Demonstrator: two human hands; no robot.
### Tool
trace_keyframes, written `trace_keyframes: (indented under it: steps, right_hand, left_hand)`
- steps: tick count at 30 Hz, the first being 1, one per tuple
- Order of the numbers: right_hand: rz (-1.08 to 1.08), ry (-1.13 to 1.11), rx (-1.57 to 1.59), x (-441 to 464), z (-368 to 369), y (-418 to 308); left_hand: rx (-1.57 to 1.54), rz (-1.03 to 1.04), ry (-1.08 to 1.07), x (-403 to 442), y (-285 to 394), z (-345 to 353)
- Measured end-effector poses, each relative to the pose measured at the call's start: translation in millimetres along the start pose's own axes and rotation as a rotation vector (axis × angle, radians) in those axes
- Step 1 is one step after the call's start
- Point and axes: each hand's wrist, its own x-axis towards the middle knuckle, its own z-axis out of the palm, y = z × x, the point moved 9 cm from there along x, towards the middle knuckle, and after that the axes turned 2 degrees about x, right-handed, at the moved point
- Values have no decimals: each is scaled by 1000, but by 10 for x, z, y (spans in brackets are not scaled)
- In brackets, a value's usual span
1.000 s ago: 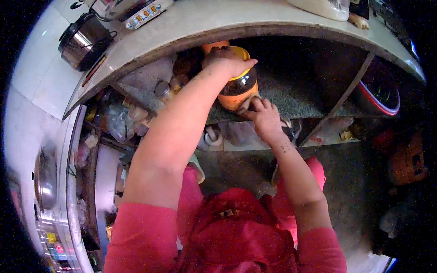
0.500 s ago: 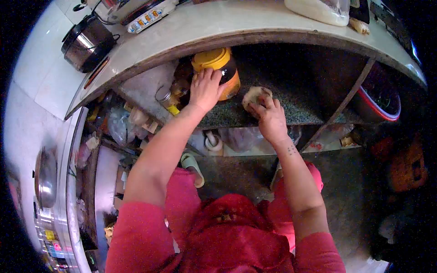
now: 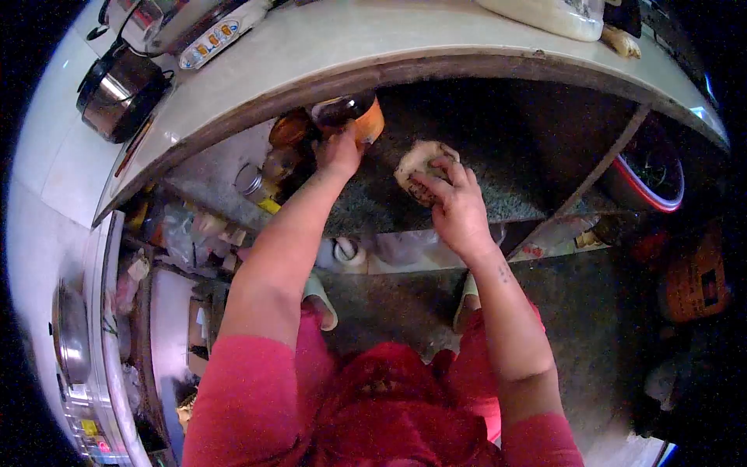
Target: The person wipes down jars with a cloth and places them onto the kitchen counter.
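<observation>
Under the countertop, my left hand point(image 3: 340, 152) is closed around the lower part of a dark jar with an orange label point(image 3: 369, 121). The counter edge hides the jar's top. My right hand point(image 3: 457, 198) presses a crumpled, stained, pale cloth point(image 3: 420, 159) against the speckled stone shelf point(image 3: 373, 206), its fingers bent over the cloth. Left of the jar, on the same shelf, stand a small glass jar with a metal lid point(image 3: 249, 179) and other dim containers that I cannot make out.
The pale countertop point(image 3: 327, 50) overhangs the shelf. On it are a black and silver cooker point(image 3: 120, 93) and a large clear container point(image 3: 556, 17). A red-rimmed tub point(image 3: 650, 183) sits beyond the right divider. Below the shelf are a white mortar point(image 3: 346, 251) and plastic bags point(image 3: 408, 247).
The jar has moved deeper and slightly left under the counter with my left hand on it, and its yellow lid has gone out of sight. My right hand and the cloth have shifted slightly left.
</observation>
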Motion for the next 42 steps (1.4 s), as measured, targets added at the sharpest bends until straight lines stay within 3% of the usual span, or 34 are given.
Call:
trace_keyframes:
  steps: [3, 6, 9, 12, 15, 18, 20, 22, 25, 27, 28, 30, 32, 34, 36, 38, 42]
  right_hand:
    - [20, 12, 24, 32, -40, 45]
    - [27, 8, 29, 49, -92, 69]
    - [37, 9, 39, 19, -143, 65]
    - [37, 3, 68, -9, -169, 100]
    - [41, -13, 85, 4, -178, 107]
    - [37, -2, 83, -2, -191, 110]
    - [30, 11, 82, 6, -194, 112]
    - [31, 16, 85, -5, -193, 127]
    - [18, 23, 84, -37, -185, 95]
    - [14, 23, 97, -61, -178, 111]
    - [13, 18, 106, -40, -178, 110]
    - [30, 15, 110, -36, -222, 67]
    - [31, 38, 116, -72, -165, 120]
    - [30, 45, 125, -209, -181, 35]
    - [13, 30, 135, -172, -153, 13]
    - [2, 15, 124, -198, -146, -43]
    - [18, -12, 123, -263, -147, -111]
  left_hand:
    - [21, 17, -24, 64, 114, -15]
    - [8, 84, 234, 130, 241, -127]
    - [98, 30, 193, 237, 211, -85]
    - [79, 81, 349, 266, 193, -128]
    - [-56, -64, 447, 466, -105, 108]
    - [22, -41, 393, 541, -134, 207]
    - [-16, -262, 48, 417, -51, 41]
    - [-46, -250, -196, 335, -23, 111]
    - [-24, 24, -298, 392, -271, 828]
    - [-105, 126, -364, 5, 72, 584]
    - [-226, 189, -461, -332, 456, -35]
    - [-221, 348, -868, -876, 791, -422]
    - [-455, 565, -1241, -1507, 1104, -932]
    - [-609, 726, -1338, -1944, 1322, -1626]
    - [-692, 779, -1177, -1805, 1506, -2296]
    - [-996, 739, -1006, -1517, 1637, -2867]
    - [-987, 655, -260, -613, 1781, -3915]
